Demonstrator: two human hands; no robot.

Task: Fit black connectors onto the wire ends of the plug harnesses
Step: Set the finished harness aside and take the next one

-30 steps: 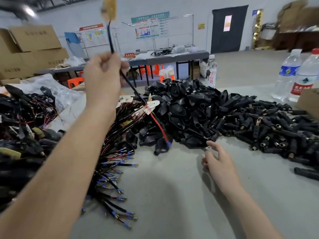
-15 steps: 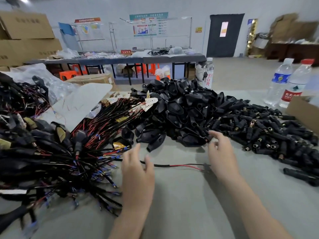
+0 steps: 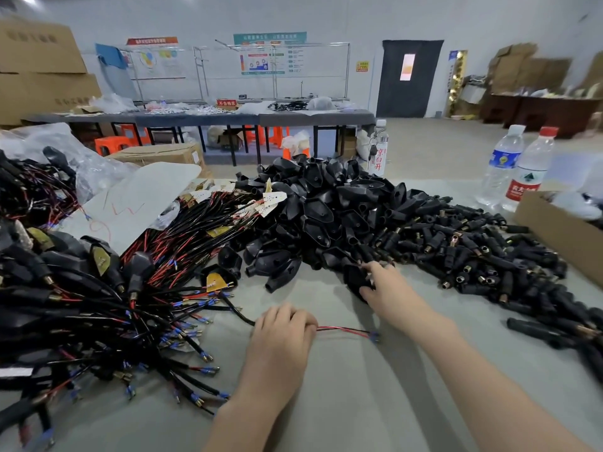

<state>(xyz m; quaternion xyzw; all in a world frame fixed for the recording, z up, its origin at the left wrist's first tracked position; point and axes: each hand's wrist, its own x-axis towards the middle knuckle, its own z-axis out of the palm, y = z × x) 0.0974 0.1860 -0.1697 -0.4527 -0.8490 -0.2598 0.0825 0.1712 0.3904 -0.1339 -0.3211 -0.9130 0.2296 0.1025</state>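
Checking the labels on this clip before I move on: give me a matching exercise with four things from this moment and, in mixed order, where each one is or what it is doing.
Things:
1. left hand
2. right hand
3. water bottles
4. barrel connectors

Places or states:
A. upright at the far right of the table
B. heaped beside the cardboard box
C. curled over the red and black wire
D. gripping a black shell at the near edge of the shell pile

Pairs: 1-C; 2-D; 3-A; 4-B.
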